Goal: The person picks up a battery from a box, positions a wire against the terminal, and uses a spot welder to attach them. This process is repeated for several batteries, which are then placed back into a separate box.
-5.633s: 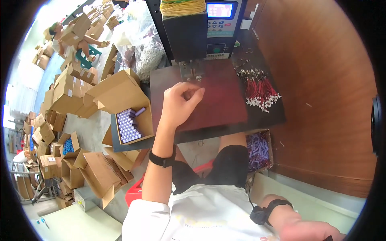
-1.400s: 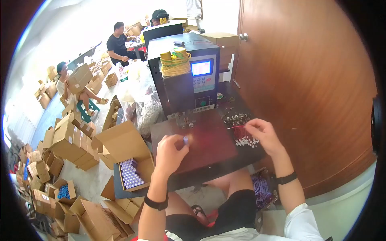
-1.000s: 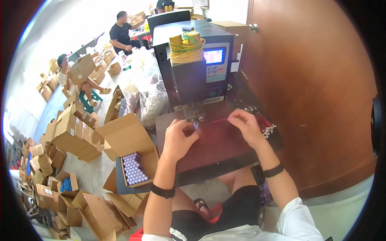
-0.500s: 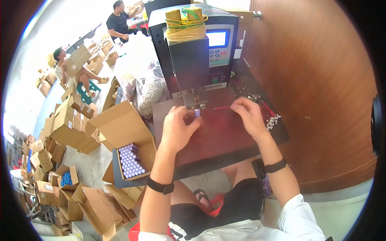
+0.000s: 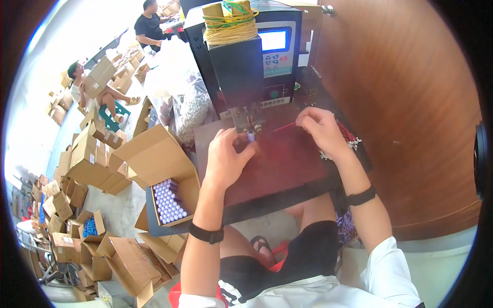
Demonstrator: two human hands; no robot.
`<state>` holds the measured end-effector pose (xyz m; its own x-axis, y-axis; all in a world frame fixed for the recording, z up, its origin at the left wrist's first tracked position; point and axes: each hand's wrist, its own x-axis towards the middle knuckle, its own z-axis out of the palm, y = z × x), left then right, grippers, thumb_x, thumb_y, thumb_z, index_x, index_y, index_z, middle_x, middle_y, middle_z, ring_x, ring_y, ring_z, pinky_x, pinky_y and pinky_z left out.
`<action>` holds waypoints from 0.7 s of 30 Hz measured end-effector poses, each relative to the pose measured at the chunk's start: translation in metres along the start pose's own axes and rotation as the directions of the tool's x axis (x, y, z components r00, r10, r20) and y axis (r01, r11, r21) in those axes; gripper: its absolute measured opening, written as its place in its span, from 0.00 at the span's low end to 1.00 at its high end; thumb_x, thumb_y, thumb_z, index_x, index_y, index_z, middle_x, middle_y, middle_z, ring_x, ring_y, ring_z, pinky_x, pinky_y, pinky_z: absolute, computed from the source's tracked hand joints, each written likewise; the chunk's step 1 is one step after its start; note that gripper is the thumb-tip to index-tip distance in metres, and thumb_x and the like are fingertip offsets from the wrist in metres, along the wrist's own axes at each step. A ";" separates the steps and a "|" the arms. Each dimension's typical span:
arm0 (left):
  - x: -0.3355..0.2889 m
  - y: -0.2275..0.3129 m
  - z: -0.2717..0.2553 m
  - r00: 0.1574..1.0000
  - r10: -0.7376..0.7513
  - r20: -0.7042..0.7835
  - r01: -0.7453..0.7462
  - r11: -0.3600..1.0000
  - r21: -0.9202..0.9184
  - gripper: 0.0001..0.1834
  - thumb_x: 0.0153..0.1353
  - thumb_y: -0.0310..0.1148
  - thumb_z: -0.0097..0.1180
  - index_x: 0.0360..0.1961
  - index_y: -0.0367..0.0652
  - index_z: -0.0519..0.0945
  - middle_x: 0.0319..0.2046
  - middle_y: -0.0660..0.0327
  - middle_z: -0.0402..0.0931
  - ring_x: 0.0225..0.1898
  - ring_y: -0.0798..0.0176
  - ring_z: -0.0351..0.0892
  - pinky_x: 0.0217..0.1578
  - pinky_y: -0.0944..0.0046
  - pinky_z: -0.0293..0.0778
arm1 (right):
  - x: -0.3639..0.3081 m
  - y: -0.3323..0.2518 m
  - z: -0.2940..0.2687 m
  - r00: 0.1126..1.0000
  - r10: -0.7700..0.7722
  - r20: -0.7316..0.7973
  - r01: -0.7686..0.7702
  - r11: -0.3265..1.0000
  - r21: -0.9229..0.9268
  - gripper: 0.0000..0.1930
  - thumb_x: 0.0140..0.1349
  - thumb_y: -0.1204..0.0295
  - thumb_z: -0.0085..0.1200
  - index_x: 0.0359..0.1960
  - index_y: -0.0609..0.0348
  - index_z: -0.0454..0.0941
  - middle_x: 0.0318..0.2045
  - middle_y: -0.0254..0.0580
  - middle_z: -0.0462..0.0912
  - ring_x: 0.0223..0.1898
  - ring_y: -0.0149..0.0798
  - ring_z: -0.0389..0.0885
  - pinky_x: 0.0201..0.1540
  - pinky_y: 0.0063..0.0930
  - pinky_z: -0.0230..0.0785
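My left hand (image 5: 225,158) is curled on the near side of a spot welder (image 5: 235,82), its fingers and thumb closed on a purple cylindrical battery cell (image 5: 251,137). The cell stands upright, right below the machine's metal electrode tips (image 5: 251,127). To the right, my right hand (image 5: 324,132) pinches a thin red wire (image 5: 284,126) between thumb and fingertips. The wire's free end points left toward the electrodes, with a gap between it and the cell. Both hands are over the dark reddish worktop (image 5: 277,159).
A cardboard box (image 5: 191,197) of purple cells (image 5: 169,203) stands left of the worktop. Red leads with white connectors (image 5: 354,143) lie at its right edge, near a wooden door (image 5: 405,113). Cartons (image 5: 97,164) and two people (image 5: 149,28) are farther left.
The view has shifted slightly. My right hand has risen a little and moved right, tilting the red wire more. My left hand keeps the cell below the electrodes.
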<state>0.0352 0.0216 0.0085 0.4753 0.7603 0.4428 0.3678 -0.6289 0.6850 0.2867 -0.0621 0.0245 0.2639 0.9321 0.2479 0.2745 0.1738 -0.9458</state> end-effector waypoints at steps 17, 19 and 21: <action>0.001 0.002 -0.001 1.000 0.023 -0.007 -0.023 1.000 -0.004 0.12 0.53 0.34 0.70 0.34 0.36 0.84 0.29 0.51 0.80 0.38 0.45 0.78 0.42 0.51 0.74 | 0.017 -0.014 -0.002 0.986 0.147 0.081 -0.150 0.988 0.029 0.08 0.66 0.70 0.55 0.30 0.60 0.81 0.27 0.27 0.76 0.30 0.23 0.68 0.35 0.21 0.62; 0.001 0.002 0.000 1.000 0.016 -0.008 -0.016 1.000 -0.008 0.12 0.53 0.34 0.70 0.34 0.36 0.84 0.29 0.51 0.80 0.38 0.45 0.78 0.42 0.51 0.74 | 0.017 -0.015 -0.002 0.984 0.154 0.089 -0.158 0.987 0.035 0.08 0.66 0.70 0.55 0.30 0.59 0.81 0.28 0.27 0.76 0.30 0.23 0.68 0.35 0.21 0.62; 0.001 0.001 0.000 1.000 0.010 -0.009 -0.010 1.000 -0.012 0.12 0.53 0.34 0.70 0.33 0.36 0.84 0.29 0.51 0.80 0.38 0.45 0.78 0.42 0.51 0.74 | 0.017 -0.015 -0.001 0.982 0.160 0.098 -0.165 0.986 0.041 0.08 0.66 0.70 0.55 0.30 0.59 0.81 0.28 0.27 0.76 0.31 0.22 0.68 0.36 0.21 0.63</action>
<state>0.0359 0.0216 0.0102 0.4714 0.7557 0.4547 0.3531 -0.6342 0.6878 0.2879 -0.0494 0.0431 0.2130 0.9744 0.0718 0.1891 0.0309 -0.9815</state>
